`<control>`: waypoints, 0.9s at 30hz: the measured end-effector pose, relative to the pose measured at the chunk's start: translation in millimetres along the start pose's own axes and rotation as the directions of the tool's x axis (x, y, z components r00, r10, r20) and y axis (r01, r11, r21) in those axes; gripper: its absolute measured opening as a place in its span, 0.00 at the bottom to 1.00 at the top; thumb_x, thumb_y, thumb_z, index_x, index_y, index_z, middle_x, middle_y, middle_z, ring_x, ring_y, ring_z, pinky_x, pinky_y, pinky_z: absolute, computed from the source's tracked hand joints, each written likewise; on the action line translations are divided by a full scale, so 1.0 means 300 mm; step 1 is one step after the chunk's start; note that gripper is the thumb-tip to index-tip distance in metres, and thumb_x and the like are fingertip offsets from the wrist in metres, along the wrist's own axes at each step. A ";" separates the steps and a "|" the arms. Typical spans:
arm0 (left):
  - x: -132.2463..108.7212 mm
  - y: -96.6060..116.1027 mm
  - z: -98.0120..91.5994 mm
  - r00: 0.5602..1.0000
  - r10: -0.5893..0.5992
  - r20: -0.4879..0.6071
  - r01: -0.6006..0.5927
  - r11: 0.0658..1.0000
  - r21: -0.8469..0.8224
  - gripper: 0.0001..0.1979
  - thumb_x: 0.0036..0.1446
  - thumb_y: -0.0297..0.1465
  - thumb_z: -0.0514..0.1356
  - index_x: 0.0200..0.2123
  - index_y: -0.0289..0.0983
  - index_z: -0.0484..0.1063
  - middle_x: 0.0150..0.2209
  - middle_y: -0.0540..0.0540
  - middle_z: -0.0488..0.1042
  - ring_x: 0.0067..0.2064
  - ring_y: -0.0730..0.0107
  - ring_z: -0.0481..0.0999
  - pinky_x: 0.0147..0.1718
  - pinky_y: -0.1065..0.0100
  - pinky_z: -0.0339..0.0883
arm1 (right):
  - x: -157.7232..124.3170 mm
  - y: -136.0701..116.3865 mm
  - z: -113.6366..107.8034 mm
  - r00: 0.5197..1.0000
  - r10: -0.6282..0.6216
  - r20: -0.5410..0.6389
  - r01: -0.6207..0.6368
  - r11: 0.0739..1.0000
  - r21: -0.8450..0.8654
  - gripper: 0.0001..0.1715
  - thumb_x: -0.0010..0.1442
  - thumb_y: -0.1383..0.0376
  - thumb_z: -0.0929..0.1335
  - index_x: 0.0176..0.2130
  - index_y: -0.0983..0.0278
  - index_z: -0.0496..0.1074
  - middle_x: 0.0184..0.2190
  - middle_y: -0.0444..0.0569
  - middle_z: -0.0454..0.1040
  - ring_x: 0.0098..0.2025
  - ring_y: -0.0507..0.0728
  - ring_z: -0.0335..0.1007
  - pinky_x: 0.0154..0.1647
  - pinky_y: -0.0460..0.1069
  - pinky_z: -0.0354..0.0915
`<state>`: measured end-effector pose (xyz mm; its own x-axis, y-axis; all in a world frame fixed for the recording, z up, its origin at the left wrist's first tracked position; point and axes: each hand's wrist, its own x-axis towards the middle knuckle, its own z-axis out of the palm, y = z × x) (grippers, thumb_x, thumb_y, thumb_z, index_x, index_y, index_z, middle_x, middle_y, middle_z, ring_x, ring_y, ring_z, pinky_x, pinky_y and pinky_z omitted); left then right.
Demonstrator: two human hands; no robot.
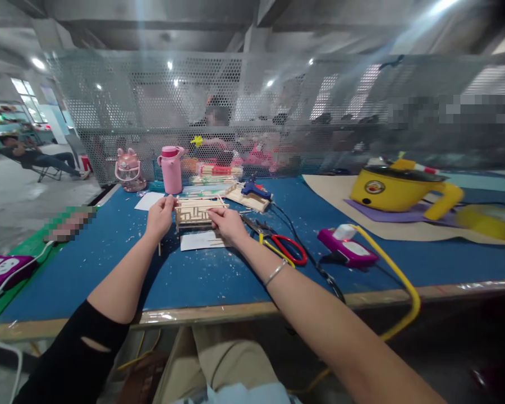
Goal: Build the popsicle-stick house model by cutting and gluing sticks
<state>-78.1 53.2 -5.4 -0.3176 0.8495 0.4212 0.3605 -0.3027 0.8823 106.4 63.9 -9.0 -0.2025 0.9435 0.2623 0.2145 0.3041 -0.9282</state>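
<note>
A small frame of thin wooden sticks [193, 213] stands over the blue table, its front face a lattice pattern. My left hand [162, 214] is closed on the frame's left edge, fingertips at its upper corner. On the other side my right hand [228, 223] pinches the frame near the right part of the lattice. White paper [197, 241] lies just below the frame, with a few thin sticks at its right end. A blue glue gun [256, 189] rests on a wooden piece behind my right hand.
Red-handled scissors [290, 249], yellow-handled pliers and a black cable lie right of my right hand. Farther right are a purple power strip [348, 247] and a yellow pot [395, 188]. A pink bottle [171, 171] and a pink jug [130, 171] stand behind. A mesh screen closes the back.
</note>
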 end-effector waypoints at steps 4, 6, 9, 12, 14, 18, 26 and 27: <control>0.005 -0.016 0.005 1.000 -0.009 -0.007 0.008 1.000 -0.013 0.24 0.51 0.47 0.48 0.33 0.32 0.71 0.32 0.42 0.74 0.33 0.67 0.71 0.33 0.68 0.62 | 0.003 0.008 0.001 0.999 0.021 -0.030 -0.021 1.000 0.013 0.14 0.49 0.60 0.64 0.27 0.69 0.71 0.13 0.39 0.62 0.16 0.45 0.51 0.17 0.42 0.49; 0.007 -0.020 0.006 1.000 -0.003 -0.004 0.003 1.000 -0.018 0.24 0.51 0.47 0.48 0.33 0.32 0.71 0.31 0.42 0.74 0.33 0.67 0.71 0.34 0.68 0.62 | 0.004 0.008 0.002 0.998 0.047 -0.030 -0.045 0.998 0.041 0.14 0.49 0.59 0.64 0.27 0.68 0.71 0.13 0.39 0.61 0.15 0.45 0.50 0.16 0.42 0.48; 0.007 -0.020 0.007 1.000 0.009 0.004 -0.009 1.000 -0.014 0.24 0.51 0.47 0.49 0.33 0.32 0.71 0.32 0.42 0.74 0.34 0.66 0.71 0.34 0.68 0.62 | 0.006 0.005 0.006 0.997 0.078 -0.008 -0.077 0.994 0.077 0.13 0.49 0.59 0.64 0.27 0.68 0.70 0.12 0.38 0.60 0.14 0.45 0.48 0.15 0.42 0.47; 0.005 -0.019 0.008 1.000 0.006 0.006 -0.006 1.000 0.000 0.23 0.51 0.46 0.49 0.34 0.33 0.71 0.32 0.42 0.74 0.34 0.66 0.71 0.35 0.68 0.62 | 0.010 0.011 0.010 0.997 0.071 0.002 -0.071 0.995 0.063 0.13 0.49 0.59 0.64 0.25 0.67 0.69 0.12 0.37 0.60 0.13 0.44 0.47 0.14 0.42 0.46; 0.005 -0.020 0.008 1.000 0.008 0.004 -0.008 1.000 0.014 0.23 0.52 0.46 0.48 0.34 0.33 0.71 0.32 0.43 0.74 0.35 0.66 0.71 0.35 0.67 0.61 | 0.013 0.018 0.011 0.998 0.066 0.001 -0.066 0.997 0.045 0.13 0.49 0.59 0.63 0.23 0.67 0.68 0.11 0.37 0.61 0.12 0.44 0.47 0.14 0.42 0.46; 0.006 -0.020 0.008 1.000 0.029 0.000 -0.029 0.999 0.028 0.22 0.52 0.45 0.48 0.34 0.34 0.71 0.32 0.43 0.74 0.35 0.66 0.71 0.34 0.68 0.61 | 0.012 0.014 0.011 0.997 0.077 -0.008 -0.077 0.996 0.034 0.12 0.50 0.60 0.63 0.23 0.67 0.68 0.11 0.37 0.61 0.12 0.44 0.48 0.14 0.42 0.47; 0.002 -0.012 0.011 1.000 0.026 0.014 -0.026 1.000 0.010 0.21 0.52 0.45 0.49 0.33 0.34 0.71 0.32 0.45 0.74 0.35 0.67 0.71 0.34 0.69 0.62 | -0.008 -0.020 0.008 0.998 0.062 -0.022 -0.062 0.998 0.003 0.12 0.51 0.63 0.63 0.21 0.67 0.68 0.11 0.38 0.60 0.13 0.44 0.48 0.13 0.41 0.47; 0.002 -0.013 0.013 1.000 0.026 0.015 -0.026 1.000 0.008 0.21 0.52 0.45 0.49 0.34 0.34 0.70 0.32 0.45 0.74 0.35 0.67 0.71 0.34 0.69 0.62 | -0.007 -0.019 0.008 0.998 0.060 -0.022 -0.060 0.998 0.009 0.12 0.51 0.63 0.63 0.21 0.67 0.68 0.11 0.38 0.60 0.13 0.44 0.48 0.13 0.41 0.47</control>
<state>-76.4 56.5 -9.5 -0.2948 0.8479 0.4406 0.3752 -0.3213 0.8695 103.2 59.9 -5.1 -0.1682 0.9627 0.2121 0.2180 0.2461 -0.9444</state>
